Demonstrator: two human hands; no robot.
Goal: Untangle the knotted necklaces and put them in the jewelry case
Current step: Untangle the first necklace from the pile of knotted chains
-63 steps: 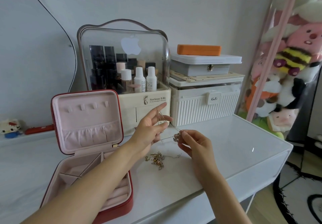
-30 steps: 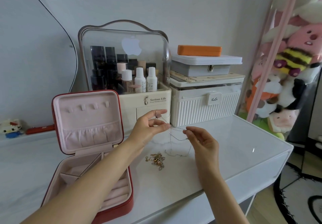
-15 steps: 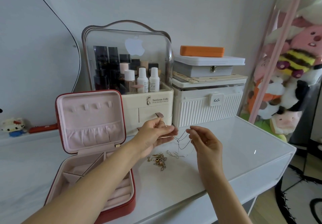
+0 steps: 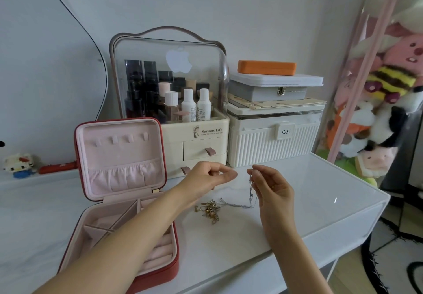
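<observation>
Head view shows my right hand (image 4: pixel 273 187) pinching the thin silver chain necklace (image 4: pixel 251 193) above the white desk (image 4: pixel 309 193) to let it hang straight, left hand (image 4: pixel 209 177) curled, apparently empty, beside the open red jewelry case (image 4: pixel 119 202).

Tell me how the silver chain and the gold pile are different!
The silver chain hangs from the right hand, its lower end trailing on the table; the gold pile lies wholly on the table, and no hand touches it. The silver chain is thin and strung out; the gold pile is bunched in a clump with a round bead showing. Both are outside the open case.
</observation>
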